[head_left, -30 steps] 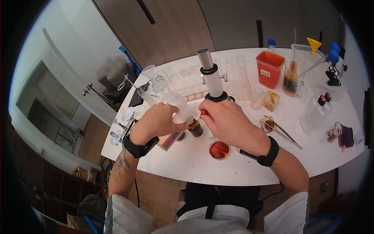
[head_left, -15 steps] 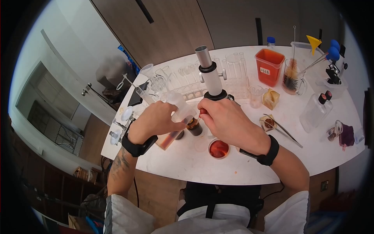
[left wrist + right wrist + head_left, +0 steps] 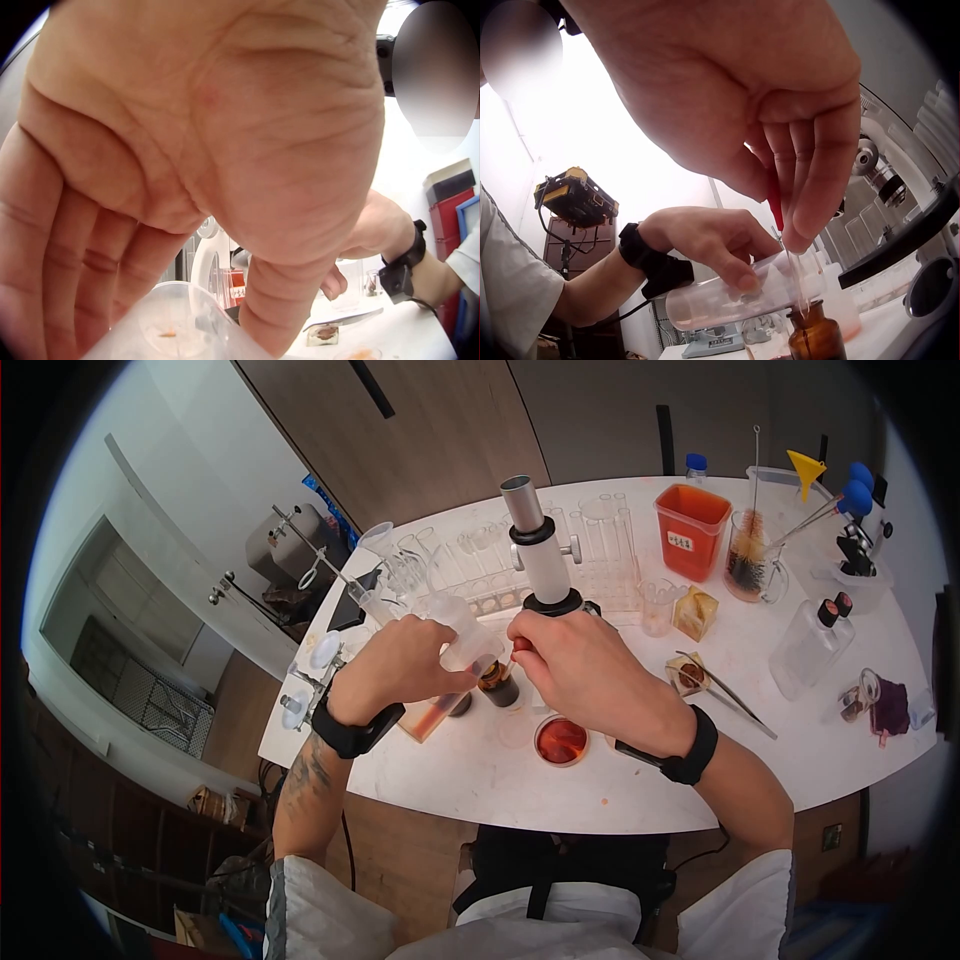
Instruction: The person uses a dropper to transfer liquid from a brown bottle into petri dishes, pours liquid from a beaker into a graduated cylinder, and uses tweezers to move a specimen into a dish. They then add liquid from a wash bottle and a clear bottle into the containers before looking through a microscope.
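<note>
My left hand [image 3: 395, 665] grips a translucent plastic cylinder [image 3: 712, 300], fingers and thumb around its side. The cylinder lies tilted, almost level, its open end close over a brown glass bottle [image 3: 816, 341]. With thumb and fingers, my right hand [image 3: 595, 675] pinches the red rubber bulb [image 3: 775, 196] of a glass dropper. The dropper's slim tube points down at the cylinder's open end and the bottle's neck, overlapping both in the right wrist view. On the white table, the brown bottle stands upright and uncapped below both hands.
A microscope [image 3: 547, 565] rises just beyond my hands. Nearer me lies a petri dish [image 3: 562, 742] of red liquid. Racked test tubes [image 3: 490, 585] line the back. To the right are tweezers [image 3: 735, 702], an orange bin [image 3: 692, 535], a brush in a beaker [image 3: 746, 565] and clear bottles [image 3: 810, 650].
Both hands, the cylinder and the dropper keep nearly the same place over the brown bottle. The head view has shifted slightly.
</note>
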{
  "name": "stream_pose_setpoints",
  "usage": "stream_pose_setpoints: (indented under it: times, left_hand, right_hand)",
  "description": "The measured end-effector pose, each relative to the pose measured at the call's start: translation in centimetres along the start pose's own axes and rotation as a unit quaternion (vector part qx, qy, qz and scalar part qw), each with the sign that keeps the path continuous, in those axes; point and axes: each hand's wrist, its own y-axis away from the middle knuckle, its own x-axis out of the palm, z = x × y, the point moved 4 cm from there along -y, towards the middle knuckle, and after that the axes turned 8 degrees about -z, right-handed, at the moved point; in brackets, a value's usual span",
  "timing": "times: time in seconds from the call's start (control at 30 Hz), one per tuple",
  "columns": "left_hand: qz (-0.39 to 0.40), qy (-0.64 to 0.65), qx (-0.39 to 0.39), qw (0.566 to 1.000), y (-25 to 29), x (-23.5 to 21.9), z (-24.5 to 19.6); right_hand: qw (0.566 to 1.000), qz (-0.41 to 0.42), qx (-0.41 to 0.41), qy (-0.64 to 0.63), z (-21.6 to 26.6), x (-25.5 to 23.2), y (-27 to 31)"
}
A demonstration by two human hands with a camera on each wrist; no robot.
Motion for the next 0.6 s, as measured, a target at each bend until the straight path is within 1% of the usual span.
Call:
stream_pose_setpoints:
  times: [0.3,0.6]
  left_hand:
    - [0.007,-0.013,0.016,1.0,-0.35,0.05,0.01]
    - [0.021,-0.028,0.003,0.999,-0.52,-0.25,-0.31]
  right_hand:
    - [1.0,-0.002,-0.004,0.004,-0.09,-0.08,-0.03]
    - [1.0,-0.005,-0.011,0.008,-0.04,-0.22,-0.04]
